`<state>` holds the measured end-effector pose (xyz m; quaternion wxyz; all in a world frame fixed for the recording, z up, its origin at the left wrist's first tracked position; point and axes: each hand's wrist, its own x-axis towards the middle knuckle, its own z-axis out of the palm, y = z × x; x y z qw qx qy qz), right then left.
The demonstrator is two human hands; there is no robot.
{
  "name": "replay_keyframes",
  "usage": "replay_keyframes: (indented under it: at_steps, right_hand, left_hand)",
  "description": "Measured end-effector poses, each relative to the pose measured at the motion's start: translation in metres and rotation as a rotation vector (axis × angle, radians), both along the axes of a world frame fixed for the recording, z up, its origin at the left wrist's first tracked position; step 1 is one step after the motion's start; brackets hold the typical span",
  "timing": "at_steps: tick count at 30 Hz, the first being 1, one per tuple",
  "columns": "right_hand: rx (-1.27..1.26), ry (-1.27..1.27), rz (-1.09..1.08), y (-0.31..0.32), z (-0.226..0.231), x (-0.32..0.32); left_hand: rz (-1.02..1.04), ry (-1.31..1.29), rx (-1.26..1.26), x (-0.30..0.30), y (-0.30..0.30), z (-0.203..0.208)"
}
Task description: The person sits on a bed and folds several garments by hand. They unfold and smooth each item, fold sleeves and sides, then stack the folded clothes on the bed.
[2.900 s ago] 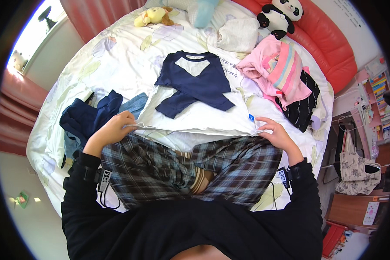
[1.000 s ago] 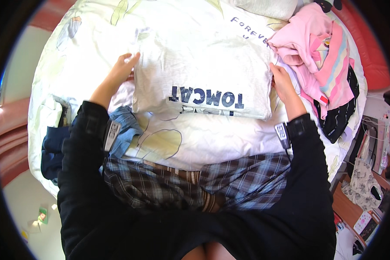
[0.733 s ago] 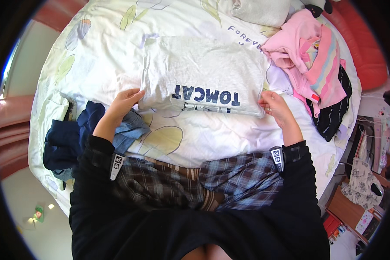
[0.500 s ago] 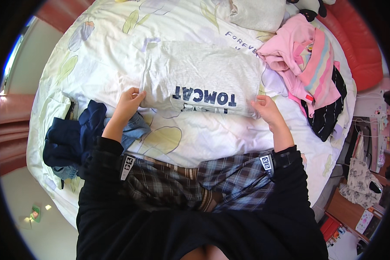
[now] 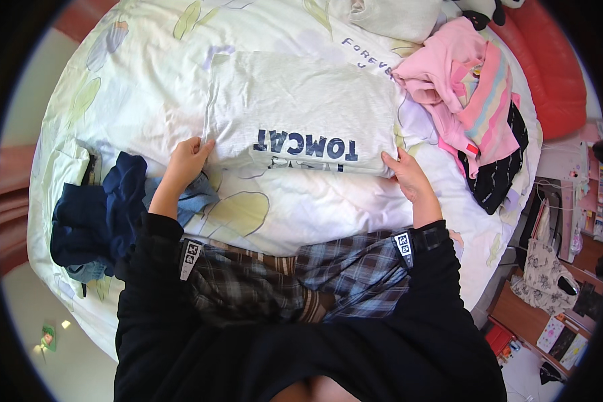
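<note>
A light grey shirt [image 5: 301, 100] with dark printing lies folded into a wide rectangle on the bed, its printing upside down to me. My left hand [image 5: 191, 161] pinches its near left corner between thumb and fingers. At the near right corner, my right hand [image 5: 407, 175] grips the cloth in the same way. The front edge of the shirt runs between both hands, slightly wrinkled. Under my left forearm lies a piece of blue denim [image 5: 197, 197], partly covered by the arm.
Navy clothing [image 5: 90, 214] is heaped at the left beside a white garment [image 5: 63, 177]. Pink clothes [image 5: 442, 74] lie over a black garment [image 5: 499, 174] at the right. A pale folded cloth [image 5: 395, 17] sits at the far side, near a red headboard [image 5: 549, 74].
The view has shifted a little, so everything appears slightly farther left. Both hands keep hold of the shirt's near corners, and the shirt stays folded.
</note>
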<state>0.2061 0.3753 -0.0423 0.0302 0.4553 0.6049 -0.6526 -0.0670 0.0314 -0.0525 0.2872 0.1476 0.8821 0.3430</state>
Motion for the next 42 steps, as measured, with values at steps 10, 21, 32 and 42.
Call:
replay_keyframes:
  at_steps: [10,21,32,42]
  right_hand:
    - [0.429,-0.225,0.184,0.006,-0.021,-0.001]
    - [1.285,0.102,0.530,-0.139,-0.021,-0.113]
    - [1.362,-0.106,0.381,-0.115,-0.055,-0.091]
    - [1.315,-0.346,0.114,-0.077,-0.062,-0.054]
  left_hand:
    - [-0.136,0.349,-0.461,0.004,-0.005,0.016]
    - [-0.548,0.886,-0.120,0.078,0.101,-0.006]
    - [-0.342,0.814,-0.222,0.056,0.078,-0.033]
    - [-0.132,0.755,-0.397,0.041,0.053,-0.044]
